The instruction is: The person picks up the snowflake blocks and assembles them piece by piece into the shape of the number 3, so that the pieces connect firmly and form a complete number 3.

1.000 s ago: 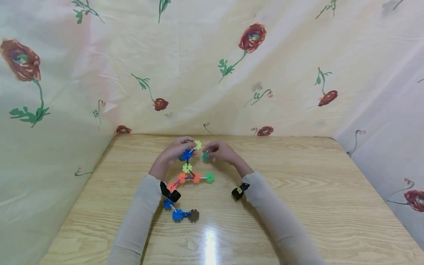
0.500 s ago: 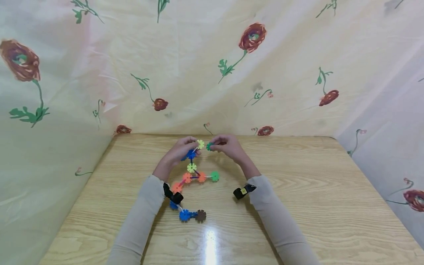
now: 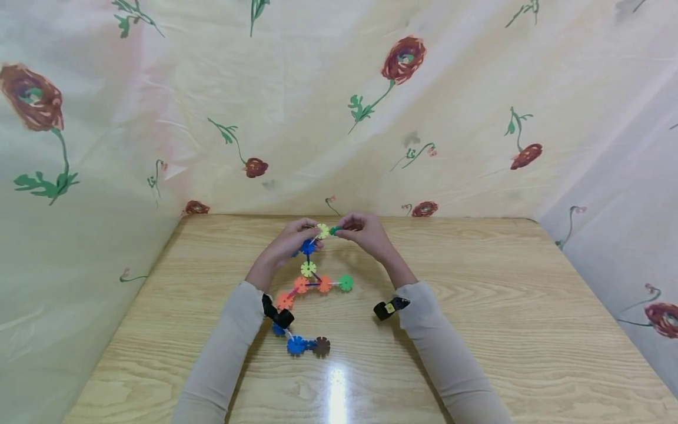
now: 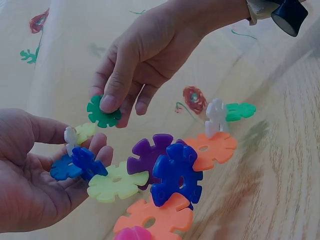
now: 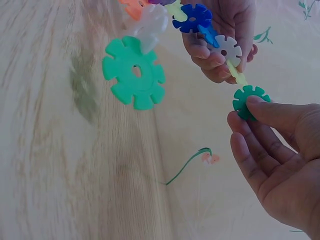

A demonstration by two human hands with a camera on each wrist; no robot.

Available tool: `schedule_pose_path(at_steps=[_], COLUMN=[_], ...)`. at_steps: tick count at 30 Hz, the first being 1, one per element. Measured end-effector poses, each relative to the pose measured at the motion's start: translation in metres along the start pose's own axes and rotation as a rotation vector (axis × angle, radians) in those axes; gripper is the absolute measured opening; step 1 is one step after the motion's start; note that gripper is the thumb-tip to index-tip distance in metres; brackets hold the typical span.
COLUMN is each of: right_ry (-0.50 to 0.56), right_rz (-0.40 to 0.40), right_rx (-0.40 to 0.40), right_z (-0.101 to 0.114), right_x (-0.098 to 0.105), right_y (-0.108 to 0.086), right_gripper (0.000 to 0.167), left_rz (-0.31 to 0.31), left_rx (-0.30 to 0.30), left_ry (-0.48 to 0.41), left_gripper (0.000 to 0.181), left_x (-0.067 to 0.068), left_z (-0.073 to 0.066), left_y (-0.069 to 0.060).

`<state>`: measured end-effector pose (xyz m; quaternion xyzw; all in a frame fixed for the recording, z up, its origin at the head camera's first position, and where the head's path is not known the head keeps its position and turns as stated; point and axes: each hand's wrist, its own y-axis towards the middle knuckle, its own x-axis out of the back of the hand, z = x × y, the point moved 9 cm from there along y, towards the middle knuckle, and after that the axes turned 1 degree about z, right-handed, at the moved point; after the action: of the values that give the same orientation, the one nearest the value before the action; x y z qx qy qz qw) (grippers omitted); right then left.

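Observation:
My left hand (image 3: 283, 242) holds the upper end of a chain of slotted plastic flower discs, its thumb and fingers at a pale yellow disc (image 3: 322, 231). In the right wrist view, a white disc (image 5: 226, 51) and a blue disc (image 5: 192, 19) sit beside those fingers. Between the thumb and fingers of my right hand (image 3: 365, 237) is a dark green disc (image 5: 243, 101), its edge meeting the yellow disc; whether their slots interlock I cannot tell. Below hang another yellow disc (image 3: 308, 269), orange discs (image 3: 325, 284) and a light green disc (image 3: 345, 282) on a side branch.
The chain's lower end, with a blue disc (image 3: 296, 345) and a brown disc (image 3: 321, 346), lies nearer the body, partly behind the left wrist strap (image 3: 278, 312). Under everything is a wooden table (image 3: 477, 294), with a flowered curtain (image 3: 318, 118) along its back and sides.
My right hand has lifted the dark green disc up and brought it against the yellow disc. The left hand and the chain have shifted slightly to the right.

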<state>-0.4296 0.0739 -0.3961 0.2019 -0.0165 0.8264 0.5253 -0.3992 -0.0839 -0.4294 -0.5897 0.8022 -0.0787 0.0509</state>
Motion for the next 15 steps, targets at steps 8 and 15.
schedule_pose_path(at_steps=[8,15], right_ry=[0.008,0.021], right_rz=[-0.024,-0.020], right_rx=[0.035,0.050], right_z=[0.007,0.012], right_x=[-0.001,-0.002], right_y=[-0.003,-0.005], right_gripper=[0.011,0.011], left_rz=[0.008,0.024], left_rx=[-0.004,-0.014], left_ry=[-0.004,-0.019], left_gripper=[0.022,0.022], left_x=[-0.001,-0.002], left_z=[0.000,-0.001], left_y=[-0.002,-0.003])
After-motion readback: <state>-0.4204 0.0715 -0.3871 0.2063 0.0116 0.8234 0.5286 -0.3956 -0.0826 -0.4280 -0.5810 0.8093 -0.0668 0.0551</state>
